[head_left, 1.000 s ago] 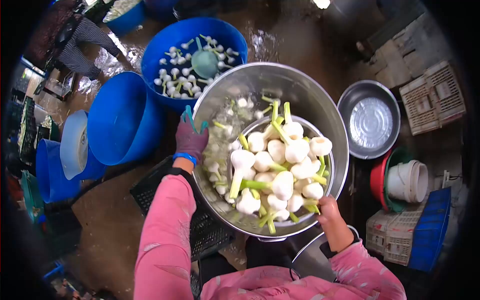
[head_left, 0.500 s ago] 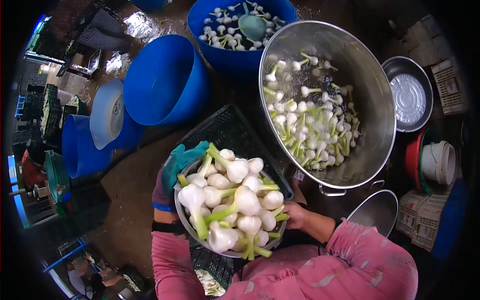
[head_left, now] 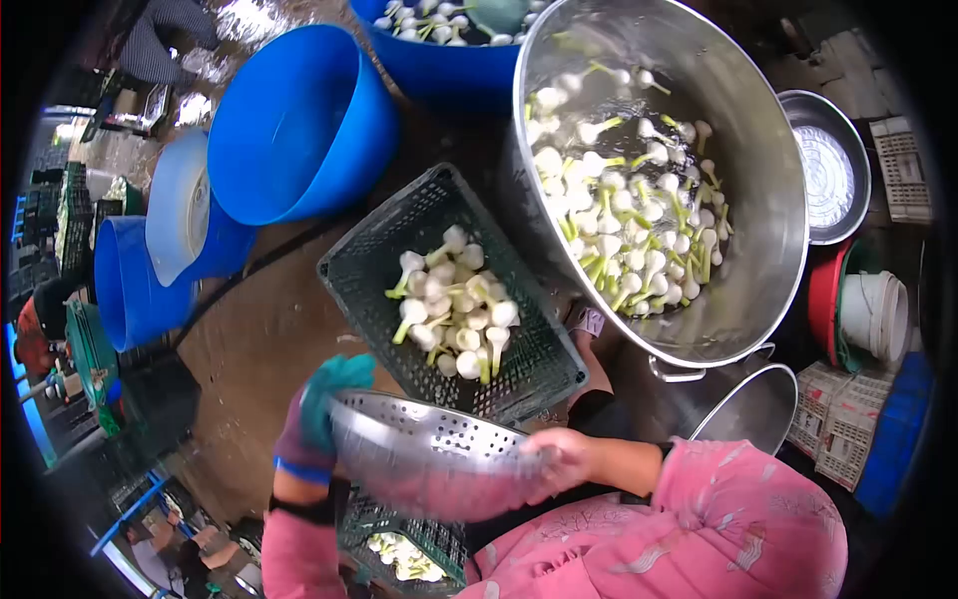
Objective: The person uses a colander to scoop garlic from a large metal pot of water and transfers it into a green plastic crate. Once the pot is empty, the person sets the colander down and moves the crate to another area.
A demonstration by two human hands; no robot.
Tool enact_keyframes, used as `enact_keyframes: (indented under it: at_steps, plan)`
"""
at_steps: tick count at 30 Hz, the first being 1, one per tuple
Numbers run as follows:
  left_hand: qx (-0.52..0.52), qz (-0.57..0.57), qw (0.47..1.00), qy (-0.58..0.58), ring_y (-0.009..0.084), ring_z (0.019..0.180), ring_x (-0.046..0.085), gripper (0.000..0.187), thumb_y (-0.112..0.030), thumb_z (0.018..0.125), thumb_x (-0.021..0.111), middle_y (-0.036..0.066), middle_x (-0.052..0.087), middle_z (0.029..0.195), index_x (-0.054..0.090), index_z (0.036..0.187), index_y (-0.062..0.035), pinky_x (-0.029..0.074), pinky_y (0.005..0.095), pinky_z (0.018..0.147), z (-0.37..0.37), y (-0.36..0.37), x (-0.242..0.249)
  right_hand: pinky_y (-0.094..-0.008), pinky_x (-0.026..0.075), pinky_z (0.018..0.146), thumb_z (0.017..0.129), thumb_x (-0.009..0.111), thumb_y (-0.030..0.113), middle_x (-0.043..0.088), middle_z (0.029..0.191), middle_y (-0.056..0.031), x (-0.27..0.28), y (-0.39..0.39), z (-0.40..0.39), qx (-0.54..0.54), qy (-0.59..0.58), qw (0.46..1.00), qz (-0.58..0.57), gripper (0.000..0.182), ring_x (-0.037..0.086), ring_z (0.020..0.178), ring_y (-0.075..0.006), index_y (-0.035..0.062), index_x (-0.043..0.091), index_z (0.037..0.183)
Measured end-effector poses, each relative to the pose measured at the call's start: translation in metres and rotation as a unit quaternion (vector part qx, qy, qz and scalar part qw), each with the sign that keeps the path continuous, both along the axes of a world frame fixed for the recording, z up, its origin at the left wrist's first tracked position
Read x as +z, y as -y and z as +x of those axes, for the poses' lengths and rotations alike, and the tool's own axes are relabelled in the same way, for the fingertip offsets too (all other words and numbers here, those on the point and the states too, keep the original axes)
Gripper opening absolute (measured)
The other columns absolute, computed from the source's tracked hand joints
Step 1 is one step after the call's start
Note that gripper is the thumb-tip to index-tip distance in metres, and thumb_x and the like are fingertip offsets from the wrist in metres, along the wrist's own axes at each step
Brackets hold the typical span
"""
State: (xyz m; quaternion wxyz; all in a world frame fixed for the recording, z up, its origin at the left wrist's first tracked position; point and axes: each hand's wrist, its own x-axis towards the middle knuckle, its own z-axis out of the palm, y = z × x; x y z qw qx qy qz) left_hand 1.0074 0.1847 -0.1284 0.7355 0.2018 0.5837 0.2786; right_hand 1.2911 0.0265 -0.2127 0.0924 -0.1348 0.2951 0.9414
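Observation:
A perforated metal colander [head_left: 429, 449] hangs tilted between my hands, blurred by motion, its inside mostly turned from view. My left hand [head_left: 327, 399], in a teal glove, is closed on its left rim. My bare right hand [head_left: 561, 457] grips the right rim. Just beyond the colander, a dark green plastic crate [head_left: 364, 255] holds a heap of white garlic bulbs [head_left: 454, 304] with short green stems. To its right stands a large steel pot [head_left: 763, 220] with many garlic bulbs [head_left: 629, 235] floating in water.
Blue tubs [head_left: 299, 125] stand at the upper left, and another blue tub [head_left: 449, 75] holds garlic in water. A second crate [head_left: 449, 544] with garlic sits below the colander. At right are a metal basin [head_left: 848, 170], a white bucket [head_left: 870, 311] and pale crates [head_left: 848, 424]. The floor is wet.
The garlic that filled the colander now lies in the green crate beyond it. The colander has tipped and come down toward my body, with both hands still on it. The view has shifted slightly.

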Motion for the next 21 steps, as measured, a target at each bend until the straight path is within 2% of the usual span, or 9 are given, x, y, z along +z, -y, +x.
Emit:
enact_keyframes:
  at_steps: [5, 7, 8, 10, 11, 13, 15, 18, 21]
  plan:
    - [0.032, 0.165, 0.977, 0.134, 0.0262, 0.117, 0.041, 0.044, -0.026, 0.092, 0.033, 0.018, 0.041, 0.128, 0.039, 0.124, 0.0026, 0.030, 0.0369, 0.099, 0.120, -0.039, 0.083, -0.0317, 0.049, 0.066, 0.076, 0.056, 0.005, 0.062, 0.086, -0.0121, 0.092, -0.049, 0.098, 0.051, 0.331, 0.920, 0.202, 0.023, 0.061, 0.079, -0.0204, -0.0024, 0.056, 0.097]
    - [-0.061, 0.302, 0.938, 0.156, 0.0259, 0.121, 0.036, 0.045, -0.024, 0.092, 0.032, 0.017, 0.036, 0.132, 0.034, 0.128, 0.0029, 0.027, 0.0367, 0.102, 0.155, -0.065, 0.086, -0.0257, 0.046, 0.057, 0.072, 0.059, 0.003, 0.061, 0.073, -0.0066, 0.127, -0.068, 0.143, -0.009, 0.556, 0.778, 0.291, 0.008, 0.057, 0.063, -0.0132, -0.0021, 0.060, 0.078]
    - [-0.138, 0.397, 0.893, 0.158, 0.0263, 0.124, 0.033, 0.046, -0.023, 0.093, 0.032, 0.017, 0.031, 0.135, 0.030, 0.130, 0.0031, 0.026, 0.0373, 0.103, 0.167, -0.081, 0.076, -0.0257, 0.045, 0.056, 0.071, 0.058, 0.003, 0.061, 0.073, -0.0064, 0.123, -0.071, 0.172, 0.038, 0.631, 0.731, 0.258, 0.016, 0.056, 0.062, -0.0134, -0.0033, 0.059, 0.085]
    - [-0.136, 0.330, 0.934, 0.024, 0.0222, 0.124, 0.033, 0.043, -0.020, 0.093, 0.034, 0.013, 0.035, 0.133, 0.032, 0.129, 0.0029, 0.024, 0.0352, 0.104, 0.202, -0.116, 0.033, -0.0295, 0.046, 0.063, 0.071, 0.053, 0.001, 0.061, 0.082, -0.0082, 0.114, -0.086, 0.234, -0.064, 0.766, 0.588, 0.253, 0.030, 0.058, 0.070, -0.0155, -0.0054, 0.054, 0.099]
    - [-0.099, 0.251, 0.963, 0.015, 0.0208, 0.122, 0.035, 0.043, -0.021, 0.092, 0.038, 0.011, 0.038, 0.131, 0.033, 0.130, -0.0004, 0.026, 0.0330, 0.102, 0.222, -0.131, 0.005, -0.0313, 0.046, 0.074, 0.072, 0.051, 0.002, 0.059, 0.095, -0.0142, 0.096, -0.096, 0.262, -0.152, 0.833, 0.462, 0.263, 0.038, 0.057, 0.084, -0.0181, -0.0069, 0.048, 0.110]
    - [-0.097, 0.174, 0.979, -0.036, 0.0175, 0.116, 0.042, 0.052, -0.024, 0.087, 0.050, 0.011, 0.042, 0.127, 0.031, 0.131, -0.0034, 0.036, 0.0281, 0.093, 0.276, -0.152, -0.027, -0.0385, 0.039, 0.089, 0.073, 0.046, 0.004, 0.050, 0.113, -0.0246, 0.054, -0.116, 0.336, 0.067, 0.944, 0.135, 0.293, 0.056, 0.050, 0.103, -0.0367, -0.0021, 0.031, 0.128]
    - [-0.249, 0.315, 0.857, -0.322, 0.0218, 0.113, 0.045, 0.059, -0.029, 0.084, 0.054, 0.015, 0.043, 0.126, 0.030, 0.131, -0.0009, 0.038, 0.0297, 0.089, 0.298, -0.181, -0.069, -0.0416, 0.035, 0.093, 0.075, 0.044, 0.004, 0.038, 0.126, -0.0252, -0.005, -0.137, 0.415, 0.085, 0.929, -0.086, 0.350, 0.062, 0.040, 0.113, -0.0396, 0.0048, 0.024, 0.133]
    - [-0.199, 0.251, 0.894, -0.313, 0.0358, 0.106, 0.047, 0.061, -0.033, 0.083, 0.053, 0.023, 0.046, 0.119, 0.031, 0.129, 0.0003, 0.038, 0.0356, 0.088, 0.341, -0.187, -0.051, -0.0413, 0.036, 0.094, 0.079, 0.037, 0.002, 0.029, 0.133, -0.0231, -0.033, -0.163, 0.464, 0.265, 0.872, -0.091, 0.402, 0.058, 0.037, 0.116, -0.0405, 0.0115, 0.023, 0.134]
    - [-0.218, 0.399, 0.718, -0.528, 0.0332, 0.104, 0.050, 0.059, -0.031, 0.084, 0.053, 0.023, 0.049, 0.115, 0.031, 0.129, 0.0006, 0.039, 0.0349, 0.088, 0.340, -0.189, -0.091, -0.0411, 0.038, 0.092, 0.078, 0.038, 0.003, 0.030, 0.132, -0.0239, -0.073, -0.174, 0.482, 0.387, 0.817, 0.012, 0.428, 0.059, 0.043, 0.111, -0.0406, 0.0150, 0.024, 0.134]
